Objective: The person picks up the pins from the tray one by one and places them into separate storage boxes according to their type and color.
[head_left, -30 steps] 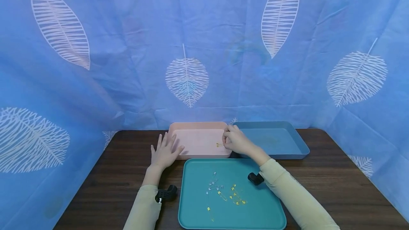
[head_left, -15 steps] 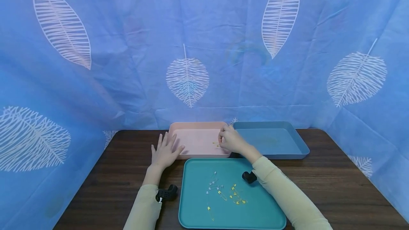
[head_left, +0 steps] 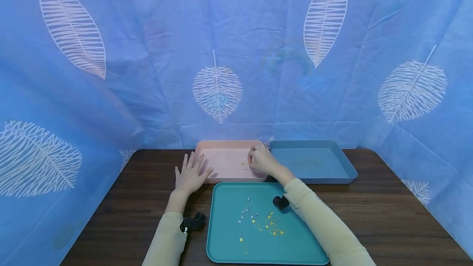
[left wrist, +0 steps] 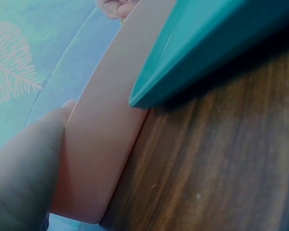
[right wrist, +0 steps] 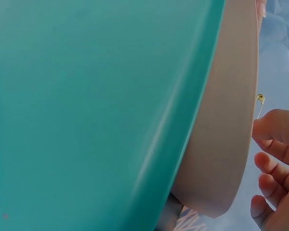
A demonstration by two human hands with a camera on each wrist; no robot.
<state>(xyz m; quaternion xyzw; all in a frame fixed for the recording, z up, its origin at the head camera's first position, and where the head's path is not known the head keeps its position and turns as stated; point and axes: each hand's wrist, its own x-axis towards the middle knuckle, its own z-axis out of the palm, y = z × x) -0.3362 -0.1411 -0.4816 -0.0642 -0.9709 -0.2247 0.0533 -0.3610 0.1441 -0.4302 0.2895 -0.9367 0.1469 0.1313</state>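
My right hand (head_left: 262, 159) is over the right part of the pink tray (head_left: 225, 167), thumb and forefinger pinching a yellow-headed safety pin (right wrist: 260, 99). The pin's head points left, and its rear end is hidden by the fingers. My left hand (head_left: 189, 177) lies with fingers spread at the pink tray's left end, touching its rim. On the teal tray (head_left: 229, 249) are yellow safety pins (head_left: 273, 227) in a loose group, with one yellow safety pin (head_left: 242, 244) apart near the front. Several silver safety pins (head_left: 246, 212) lie to the left of that group.
A blue tray (head_left: 314, 163) stands right of the pink one, behind the teal tray. All three are on a dark wooden table (head_left: 384, 208). A blue leaf-patterned cloth (head_left: 258, 73) hangs behind and around the table.
My right hand has moved left over the pink tray, carrying the pinched safety pin with it. The left hand and the pins on the teal tray stay as they were.
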